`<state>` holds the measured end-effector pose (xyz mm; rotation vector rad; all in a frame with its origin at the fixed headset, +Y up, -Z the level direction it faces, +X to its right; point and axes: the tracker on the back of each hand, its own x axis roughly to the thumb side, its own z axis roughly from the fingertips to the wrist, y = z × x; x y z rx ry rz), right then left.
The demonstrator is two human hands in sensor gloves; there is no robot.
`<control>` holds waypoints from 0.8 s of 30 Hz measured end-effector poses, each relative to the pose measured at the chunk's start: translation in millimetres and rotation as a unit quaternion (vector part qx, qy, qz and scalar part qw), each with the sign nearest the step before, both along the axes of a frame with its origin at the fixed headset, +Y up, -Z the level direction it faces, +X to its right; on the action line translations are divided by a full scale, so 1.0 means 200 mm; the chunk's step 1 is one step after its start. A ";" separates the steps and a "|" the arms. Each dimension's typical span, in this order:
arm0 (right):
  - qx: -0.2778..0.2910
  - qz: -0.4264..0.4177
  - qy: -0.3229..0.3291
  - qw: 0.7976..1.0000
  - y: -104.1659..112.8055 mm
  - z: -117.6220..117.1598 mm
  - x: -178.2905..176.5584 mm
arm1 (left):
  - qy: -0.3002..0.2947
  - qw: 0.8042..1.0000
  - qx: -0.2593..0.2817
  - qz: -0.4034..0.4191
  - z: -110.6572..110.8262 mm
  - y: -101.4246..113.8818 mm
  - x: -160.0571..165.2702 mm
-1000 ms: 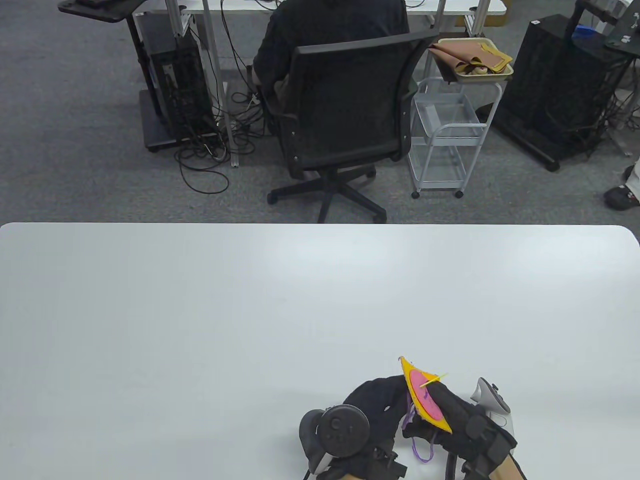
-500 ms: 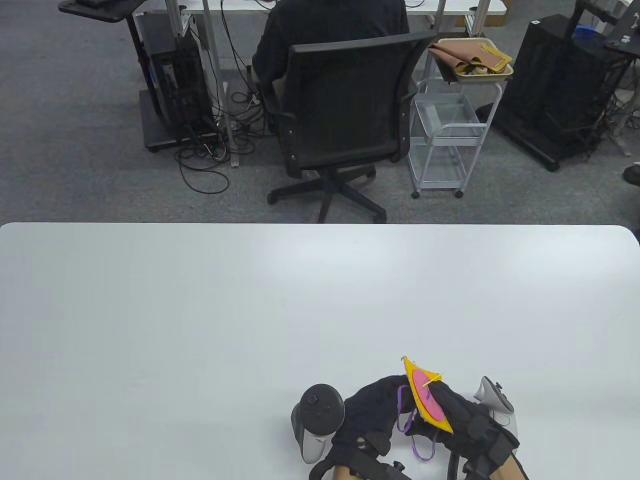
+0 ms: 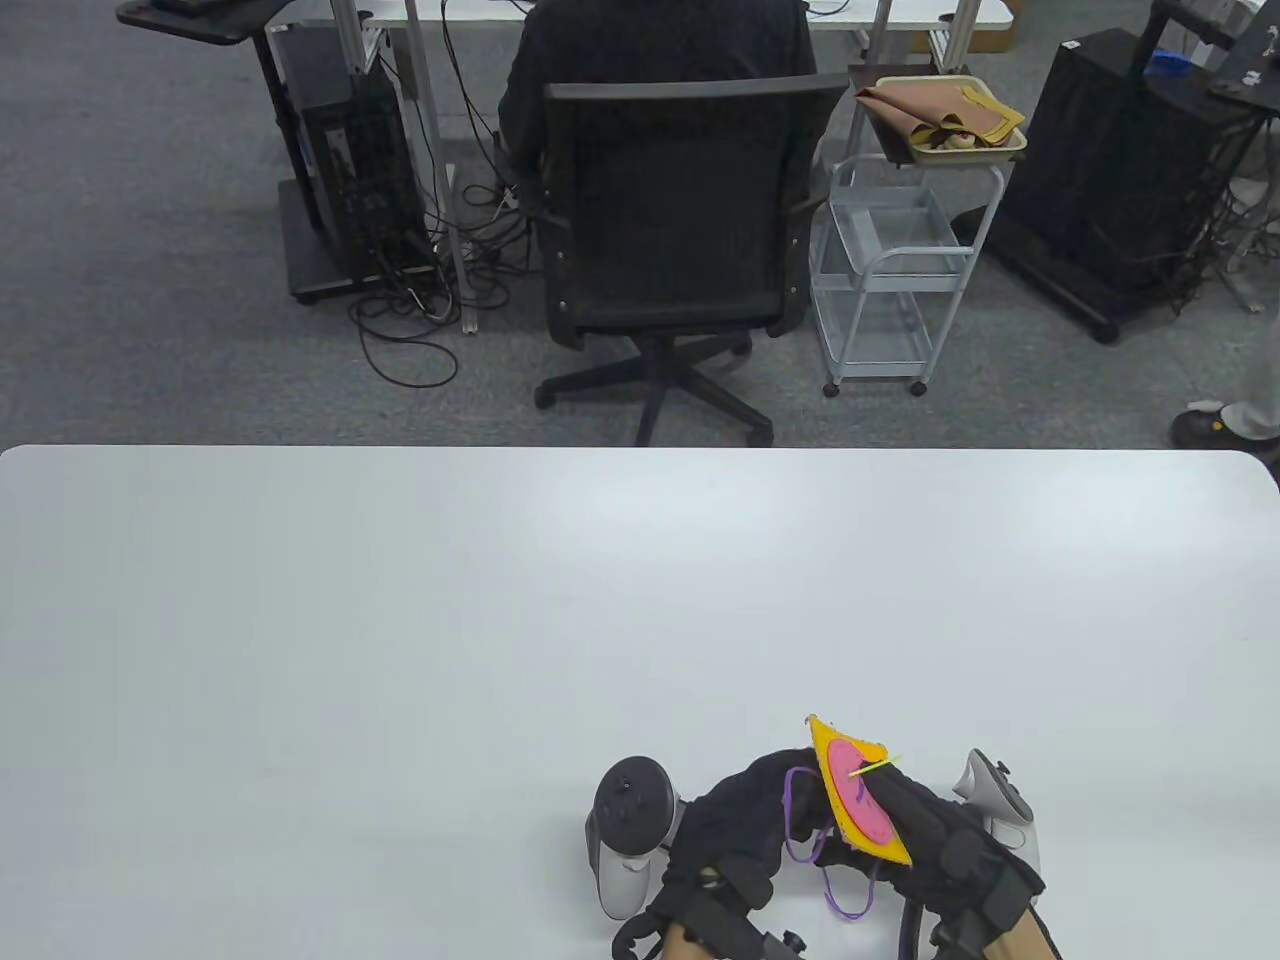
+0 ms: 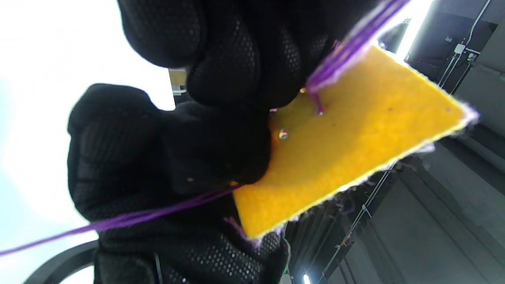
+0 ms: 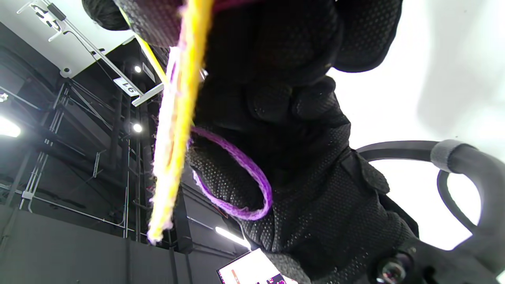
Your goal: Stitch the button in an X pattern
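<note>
A yellow felt square with a pink button stands on edge just above the table's front edge. My right hand holds it, one finger lying over the button beside a yellow needle that sticks out of the button's front. My left hand is behind the felt with purple thread looping by its fingers. In the left wrist view its fingers press on the felt's back, where the thread leaves a hole. The right wrist view shows the felt edge-on and a thread loop.
The white table stretches ahead and to the left. A thread loop hangs below the hands. Beyond the far edge are an office chair with a seated person and a white cart.
My left hand has turned, its tracker swinging left and down. A purple thread loop now shows by its fingers behind the felt. The felt, needle and right hand have barely moved.
</note>
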<state>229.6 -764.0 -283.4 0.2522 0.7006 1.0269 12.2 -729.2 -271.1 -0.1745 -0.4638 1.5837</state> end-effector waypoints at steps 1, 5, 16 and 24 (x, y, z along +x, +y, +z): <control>0.002 0.000 0.001 1.000 0.00 0.00 0.00 | -0.001 1.000 0.000 0.001 0.00 0.00 0.00; 0.009 0.003 0.002 1.000 0.00 0.00 0.01 | 0.001 1.000 0.002 -0.002 0.00 0.00 0.00; 0.045 0.046 -0.012 0.998 0.03 -0.02 0.04 | -0.024 0.999 -0.017 0.037 0.00 -0.02 0.00; 0.097 0.114 -0.056 0.987 0.07 -0.02 0.10 | -0.038 0.998 -0.038 0.037 -0.01 -0.03 -0.02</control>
